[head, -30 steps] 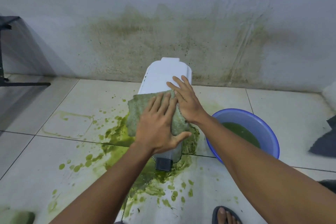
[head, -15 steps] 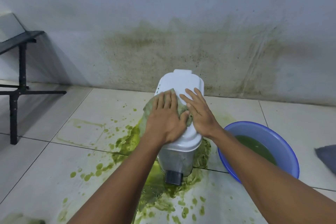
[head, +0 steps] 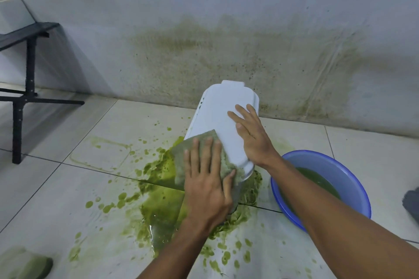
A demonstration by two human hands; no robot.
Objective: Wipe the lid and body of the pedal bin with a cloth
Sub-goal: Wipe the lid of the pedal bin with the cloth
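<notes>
Left hand point(head: 205, 188) is lying flat, fingers straight and slightly spread, pressing the cloth point(head: 192, 146) down; it is gripping nothing. The cloth is draping over the left edge of the lid point(head: 215, 111), under and just beyond the fingertips, above the green spill point(head: 163, 201).

Right hand point(head: 251, 138), just beyond the left thumb, is resting flat on bare lid with fingers straight, steadying the bin. A basin point(head: 328, 165) is sitting beside the right wrist.

Judgement: the lid is being wiped. Even palm pressure and overlapping strokes along its length should work best, with the right hand bracing against tipping.

The lid's long axis is running away from both hands toward the wall, hinge tab at the far end. The pedal is hidden.
</notes>
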